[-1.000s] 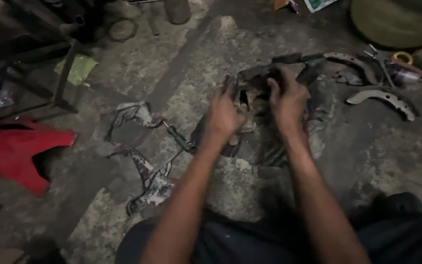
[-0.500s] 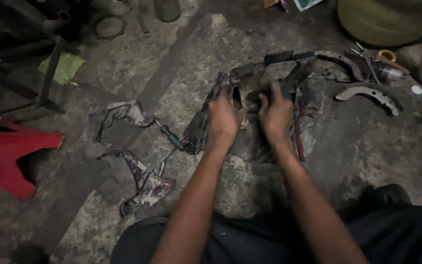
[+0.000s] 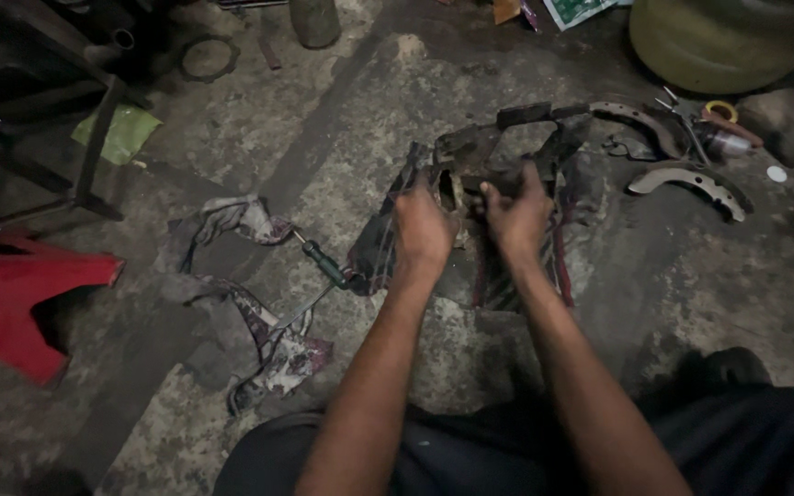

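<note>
Both hands [image 3: 470, 216] lower, gripping metal part [image 3: 470, 152]

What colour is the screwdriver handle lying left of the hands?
Dark green; the screwdriver handle shows best in the head view.

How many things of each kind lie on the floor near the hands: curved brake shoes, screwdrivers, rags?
Curved brake shoes: 2
Green-handled screwdriver: 1
Rags: 2
Total: 5

hands [image 3: 470, 216] closer together, lower
</note>
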